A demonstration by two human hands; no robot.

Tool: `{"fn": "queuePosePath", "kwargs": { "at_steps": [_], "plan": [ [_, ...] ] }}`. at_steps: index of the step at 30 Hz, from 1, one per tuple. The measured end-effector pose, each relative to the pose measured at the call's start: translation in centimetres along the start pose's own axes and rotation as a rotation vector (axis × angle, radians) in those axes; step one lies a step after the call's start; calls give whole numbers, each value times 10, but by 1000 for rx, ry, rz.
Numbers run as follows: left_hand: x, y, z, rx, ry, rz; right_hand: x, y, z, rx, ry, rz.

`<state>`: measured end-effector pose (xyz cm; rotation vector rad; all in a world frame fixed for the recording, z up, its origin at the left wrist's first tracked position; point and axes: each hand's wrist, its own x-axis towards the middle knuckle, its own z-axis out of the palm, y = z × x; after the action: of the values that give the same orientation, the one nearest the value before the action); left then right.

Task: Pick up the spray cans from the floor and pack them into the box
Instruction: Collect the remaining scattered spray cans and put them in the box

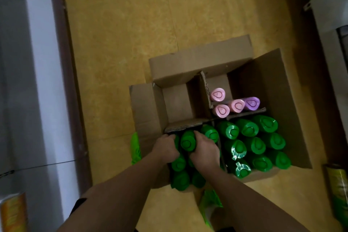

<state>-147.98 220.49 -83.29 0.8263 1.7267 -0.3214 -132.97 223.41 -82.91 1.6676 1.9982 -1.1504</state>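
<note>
An open cardboard box [278, 88] with a cross divider stands on the floor. Its near-right compartment is packed with several green spray cans [256, 145]. The far-right compartment holds three pink cans [218, 94] and one purple can [251, 103]. The far-left compartment [177, 103] holds nothing. In the near-left compartment stand several green cans, and both hands press around one green can [188, 141] there. My left hand [165, 149] grips its left side, my right hand [204, 149] its right side.
A green can [136, 149] lies on the floor left of the box, and another green item [209, 203] lies near my right forearm. A white wall base [43, 81] runs along the left. Yellow-labelled cans stand at the bottom left [13, 213] and right [339, 190].
</note>
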Motion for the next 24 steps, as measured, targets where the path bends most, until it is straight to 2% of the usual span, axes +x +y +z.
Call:
{"fn": "queuePosePath", "kwargs": {
  "at_steps": [8, 11, 15, 19, 24],
  "plan": [
    [-49, 6, -32, -110, -26, 21, -29, -18, -42, -108, -115, 161],
    [-82, 10, -50, -162, 23, 34, -50, -33, -69, -123, -134, 194],
    [-134, 20, -83, -184, 110, 44, -83, -69, -112, -203, -89, 124],
    [-194, 34, -118, -169, 309, 113, -110, -107, -160, -260, -10, 11],
    [-267, 60, -139, -229, 508, 85, -137, -136, -218, -321, 10, -173]
  ]
}}
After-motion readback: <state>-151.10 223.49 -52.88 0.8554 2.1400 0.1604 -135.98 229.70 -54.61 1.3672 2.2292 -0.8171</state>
